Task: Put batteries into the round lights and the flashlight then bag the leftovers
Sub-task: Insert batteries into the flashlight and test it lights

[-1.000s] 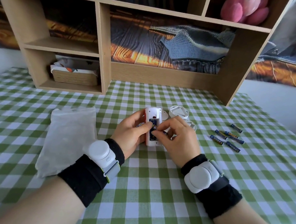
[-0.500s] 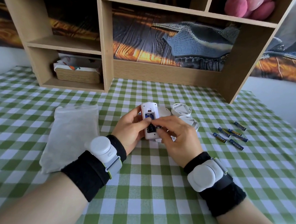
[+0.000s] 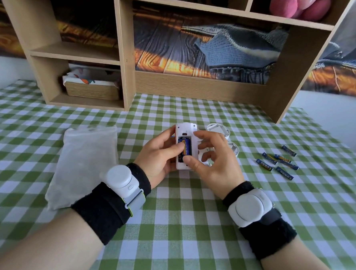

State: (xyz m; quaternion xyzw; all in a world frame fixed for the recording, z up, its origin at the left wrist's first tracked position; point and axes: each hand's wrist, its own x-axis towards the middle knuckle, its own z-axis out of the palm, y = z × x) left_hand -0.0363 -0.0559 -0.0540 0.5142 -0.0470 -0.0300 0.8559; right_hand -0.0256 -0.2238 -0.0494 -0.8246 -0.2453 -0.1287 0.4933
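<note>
My left hand [image 3: 159, 154] grips a white flashlight [image 3: 186, 129] held upright above the table, its battery bay open toward me. A blue battery [image 3: 186, 148] lies in the bay, and my left thumb presses on it. My right hand [image 3: 215, 162] holds the flashlight's right side, its thumb pressing at the battery's lower end. Two white round lights [image 3: 219, 130] sit behind my right hand, partly hidden. Several loose blue batteries [image 3: 275, 161] lie on the cloth at the right. A translucent plastic bag [image 3: 83, 164] lies flat at the left.
A wooden shelf unit [image 3: 122, 69] stands at the back of the table, with a woven basket [image 3: 92, 90] in its lower left cubby. The table has a green and white checked cloth [image 3: 178, 218]. Its right edge drops off near the batteries.
The battery has gone from being pushed in by my right fingers to lying seated in the bay. My right fingers have lifted and spread, and the thumb now presses at the lower end.
</note>
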